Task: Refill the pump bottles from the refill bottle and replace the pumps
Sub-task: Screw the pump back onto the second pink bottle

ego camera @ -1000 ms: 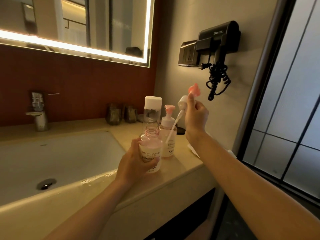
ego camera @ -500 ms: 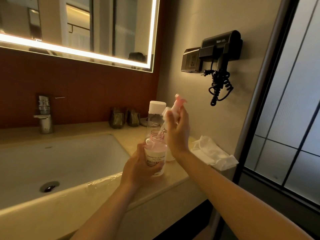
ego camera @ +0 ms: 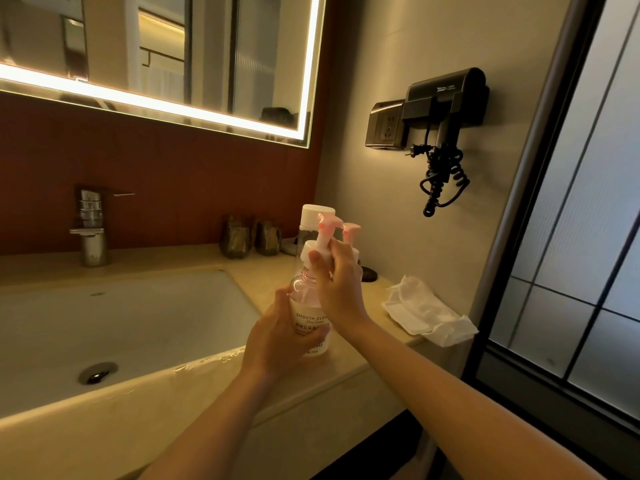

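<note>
– Now, entry one: the pump bottle. Location?
– Standing on the counter near its front edge, inside the left hand. That hand's fingers and thumb are curled round the labelled body.
– Description?
– Clear plastic, with pale pink contents that look to reach about the shoulder. White label with dark lettering; the pink threaded neck shows bare.
– Entry two: the pump.
– White collar and stem, pink nozzle. It is pinched in the fingers of the right hand, directly above the left hand. The collar sits just over the neck, and the threads are not yet engaged, as far as I can judge.
– Handling note for the step?
– Keep the left hand clamped so the bottle cannot spin or tip. Hold the pump upright, lower the collar square onto the threads, then turn it lightly until it stops. A tilted start would likely cross-thread, and with the bottle this full a slip would spill.
– Adjacent items?
– Just beyond the right hand stand a second pump bottle, pump fitted, and the refill bottle, white cap on. To the right of that hand, a crumpled white tissue lies on the counter. Left of the left hand is the sink.
</note>
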